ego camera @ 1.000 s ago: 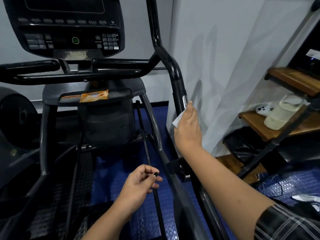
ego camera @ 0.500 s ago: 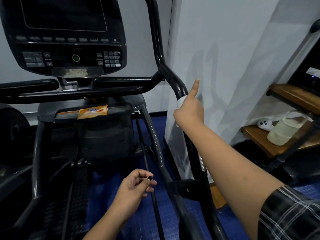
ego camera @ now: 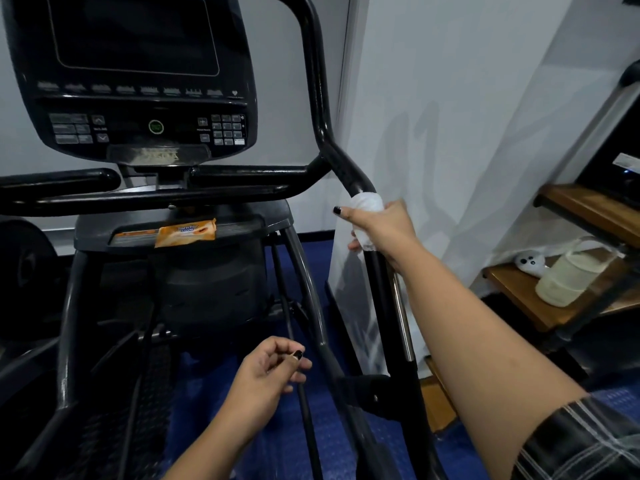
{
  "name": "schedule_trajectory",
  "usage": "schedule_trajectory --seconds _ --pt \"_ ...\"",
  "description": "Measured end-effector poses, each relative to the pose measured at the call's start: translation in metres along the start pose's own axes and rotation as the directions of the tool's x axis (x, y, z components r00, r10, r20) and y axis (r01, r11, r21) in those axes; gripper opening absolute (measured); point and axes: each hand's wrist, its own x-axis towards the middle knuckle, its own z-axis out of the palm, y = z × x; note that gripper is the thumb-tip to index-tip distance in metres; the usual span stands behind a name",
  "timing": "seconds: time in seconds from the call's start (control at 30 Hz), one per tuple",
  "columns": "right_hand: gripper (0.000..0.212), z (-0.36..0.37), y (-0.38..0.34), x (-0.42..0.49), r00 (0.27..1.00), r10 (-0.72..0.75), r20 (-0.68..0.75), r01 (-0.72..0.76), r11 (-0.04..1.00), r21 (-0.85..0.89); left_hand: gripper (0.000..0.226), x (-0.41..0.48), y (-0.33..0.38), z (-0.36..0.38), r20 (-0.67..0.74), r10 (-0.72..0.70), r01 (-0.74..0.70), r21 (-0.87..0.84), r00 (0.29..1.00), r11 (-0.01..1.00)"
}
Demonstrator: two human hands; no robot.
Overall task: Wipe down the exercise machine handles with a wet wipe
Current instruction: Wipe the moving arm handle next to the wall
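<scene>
From where I stand I count one exercise machine [ego camera: 207,289] with one console [ego camera: 138,81], and one orange packet [ego camera: 187,232]. Two hands, a left hand [ego camera: 266,372] and a right hand [ego camera: 384,230], and one wet wipe [ego camera: 365,204]. Two wooden shelves, an upper shelf [ego camera: 585,209] and a lower shelf [ego camera: 512,285], one pale jug [ego camera: 568,278], and one small white object [ego camera: 528,261].

right hand [ego camera: 384,226]: has slid up the handle [ego camera: 346,174], now middle right of the frame
grip: 1 finger pointed up, now closed
wet wipe [ego camera: 365,202]: now wrapped round the handle
</scene>
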Motion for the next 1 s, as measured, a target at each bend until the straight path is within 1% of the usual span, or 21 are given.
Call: schedule_trajectory --seconds 0.07,0.13,0.2,0.27,0.37,0.47,0.5,0.53,0.57,0.73,0.87,0.93,1.0 --pt "0.072 0.001 0.008 -0.006 1.0 -0.007 -0.019 0.006 0.999 -0.047 0.011 -0.001 0.002 0.002 0.003 0.011 -0.011 0.006 1.0 1.0" --pt "0.059 0.001 0.014 -0.011 0.996 -0.049 -0.068 0.039 0.99 -0.136 0.011 -0.003 0.003 0.004 0.011 0.017 -0.017 0.011 1.0 1.0" --pt "0.055 0.001 0.019 -0.016 0.987 -0.096 -0.131 0.064 0.971 -0.231 0.01 -0.006 0.003 0.006 0.021 0.021 -0.021 0.015 1.0 1.0" --pt "0.063 0.002 0.025 -0.021 0.972 -0.167 -0.163 0.102 0.932 -0.348 0.01 -0.009 0.003 0.006 0.022 0.022 -0.022 0.015 1.0 1.0" --pt "0.082 0.004 0.038 -0.032 0.938 -0.306 -0.165 0.168 0.815 -0.555 0.011 -0.013 0.002 0.002 0.005 0.016 -0.016 0.017 1.0 1.0" --pt "0.109 0.006 0.052 -0.053 0.911 -0.39 -0.133 0.207 0.713 -0.67 0.011 -0.014 0.001 0.002 -0.015 0.012 -0.012 0.007 1.0 1.0" --pt "0.116 0.007 0.055 -0.059 0.908 -0.403 -0.115 0.213 0.681 -0.7 0.011 -0.016 0.001 0.003 -0.018 0.01 -0.01 0.004 1.0 1.0" --pt "0.118 0.007 0.058 -0.066 0.907 -0.411 -0.094 0.219 0.651 -0.727 0.011 -0.016 0.002 0.004 -0.018 0.006 -0.006 0.004 1.0 1.0" --pt "0.115 0.008 0.06 -0.07 0.906 -0.417 -0.076 0.227 0.63 -0.743 0.012 -0.017 0.002 0.005 -0.016 0.004 -0.004 0.007 1.0 1.0" --pt "0.079 0.007 0.055 -0.075 0.913 -0.404 -0.048 0.218 0.586 -0.781 0.013 -0.019 -0.001 0.009 0.0 0.005 -0.005 0.031 1.0 0.999" --pt "0.068 0.02 0.034 -0.048 0.894 -0.432 -0.119 0.158 0.553 -0.818 0.011 -0.02 -0.003 0.008 0.005 -0.005 0.005 0.022 1.0 1.0" --pt "0.058 0.026 0.022 -0.032 0.885 -0.433 -0.169 0.13 0.579 -0.805 0.01 -0.02 -0.004 0.006 0.005 -0.013 0.012 0.014 1.0 1.0" --pt "0.044 0.029 0.01 -0.02 0.887 -0.422 -0.188 0.106 0.582 -0.806 0.01 -0.02 -0.005 0.003 -0.001 -0.018 0.018 0.005 1.0 1.0"
